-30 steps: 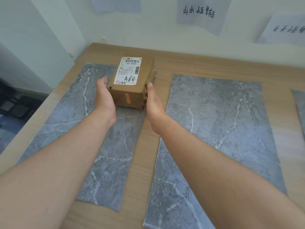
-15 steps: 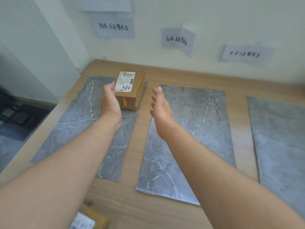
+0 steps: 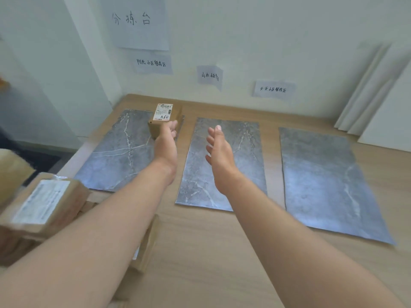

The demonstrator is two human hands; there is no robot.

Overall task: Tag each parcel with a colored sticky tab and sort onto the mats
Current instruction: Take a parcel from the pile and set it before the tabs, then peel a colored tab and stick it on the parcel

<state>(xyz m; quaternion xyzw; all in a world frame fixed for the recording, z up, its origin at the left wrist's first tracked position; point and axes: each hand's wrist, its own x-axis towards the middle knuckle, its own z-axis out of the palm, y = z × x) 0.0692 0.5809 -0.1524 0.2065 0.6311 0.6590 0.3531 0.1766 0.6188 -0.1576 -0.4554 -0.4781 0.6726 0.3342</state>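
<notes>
The brown cardboard parcel labelled A68 [image 3: 162,121] sits at the far right corner of the left grey marbled mat [image 3: 115,152]. The left hand [image 3: 165,144] hovers just in front of it, grip slack, holding nothing; the right hand [image 3: 219,150], grip spread wide, hovers over the middle mat [image 3: 244,156]

Brown parcel [image 3: 165,124], grey white-veined mats [image 3: 124,150], light wooden table [image 3: 200,252].
</notes>
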